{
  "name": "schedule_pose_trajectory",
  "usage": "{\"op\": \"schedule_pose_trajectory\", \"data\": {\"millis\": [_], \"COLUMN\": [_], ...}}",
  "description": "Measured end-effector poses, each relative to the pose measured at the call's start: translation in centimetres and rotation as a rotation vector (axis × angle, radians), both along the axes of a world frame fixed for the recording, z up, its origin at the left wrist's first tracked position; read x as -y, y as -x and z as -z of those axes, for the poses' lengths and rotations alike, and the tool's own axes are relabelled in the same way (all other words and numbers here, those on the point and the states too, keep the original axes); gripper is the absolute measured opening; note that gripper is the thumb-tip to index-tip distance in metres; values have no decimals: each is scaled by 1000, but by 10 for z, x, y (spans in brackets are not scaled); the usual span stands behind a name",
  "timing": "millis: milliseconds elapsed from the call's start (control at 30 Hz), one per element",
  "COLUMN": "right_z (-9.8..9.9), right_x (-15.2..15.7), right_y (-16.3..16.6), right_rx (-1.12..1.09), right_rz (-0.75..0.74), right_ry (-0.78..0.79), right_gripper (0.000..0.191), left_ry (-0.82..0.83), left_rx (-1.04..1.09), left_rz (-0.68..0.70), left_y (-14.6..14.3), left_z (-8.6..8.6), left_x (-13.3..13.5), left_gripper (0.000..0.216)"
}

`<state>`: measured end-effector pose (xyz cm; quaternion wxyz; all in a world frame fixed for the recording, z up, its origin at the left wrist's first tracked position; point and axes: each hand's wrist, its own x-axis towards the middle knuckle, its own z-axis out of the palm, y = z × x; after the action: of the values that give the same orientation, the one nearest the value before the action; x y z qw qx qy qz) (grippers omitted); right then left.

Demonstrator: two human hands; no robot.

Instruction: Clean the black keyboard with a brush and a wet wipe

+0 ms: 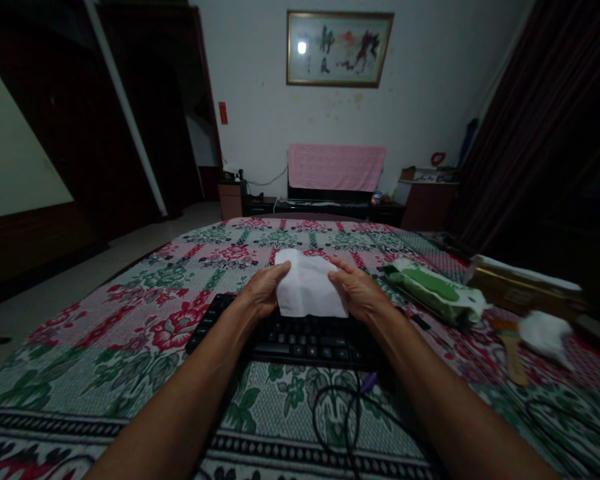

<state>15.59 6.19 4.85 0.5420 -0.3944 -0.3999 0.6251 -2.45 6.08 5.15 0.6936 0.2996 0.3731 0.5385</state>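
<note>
Both of my hands hold a white tissue up over a black keyboard that lies on a floral bedspread. My left hand pinches the tissue's left edge, fingers closed on it. My right hand grips the right edge the same way. The tissue hangs between them, partly covering the keyboard's far rows. The keyboard's black cable coils on the bedspread in front of it.
A green and white wipes pack lies to the right of the keyboard. Further right are a crumpled white tissue, a wooden-handled tool and a long box. A pink-covered unit stands against the far wall.
</note>
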Motion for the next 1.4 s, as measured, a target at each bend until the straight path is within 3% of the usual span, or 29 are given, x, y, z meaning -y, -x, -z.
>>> {"op": "schedule_pose_trajectory", "data": {"millis": [100, 233, 333, 433, 567, 900, 1133, 1267, 1400], "right_z": [0, -4, -6, -7, -8, 1, 4, 10, 7], "right_x": [0, 3, 3, 4, 6, 10, 7, 3, 6], "right_y": [0, 1, 3, 3, 1, 9, 10, 11, 13], "right_rx": [-4, -33, -61, -69, -89, -144, -110, 157, 455], "right_rz": [-39, -35, -88, -238, -372, -506, -343, -133, 140], "right_ry": [-51, -42, 61, 173, 195, 287, 143, 45, -123], "right_gripper": [47, 42, 24, 15, 18, 38, 20, 28, 34], "left_ry": [-6, -69, -125, -170, -211, -240, -124, -73, -105], "left_rx": [2, 32, -8, -64, -89, -66, 73, 115, 12], "left_rz": [-15, 100, 127, 73, 19, -59, 38, 76, 22], "left_y": [-1, -1, 1, 2, 0, 1, 0, -2, -6], "left_z": [1, 1, 3, 4, 3, -2, -8, -12, -13], "left_x": [1, 4, 5, 5, 6, 5, 6, 8, 10], "left_gripper": [15, 22, 26, 24, 25, 24, 14, 20, 17]}}
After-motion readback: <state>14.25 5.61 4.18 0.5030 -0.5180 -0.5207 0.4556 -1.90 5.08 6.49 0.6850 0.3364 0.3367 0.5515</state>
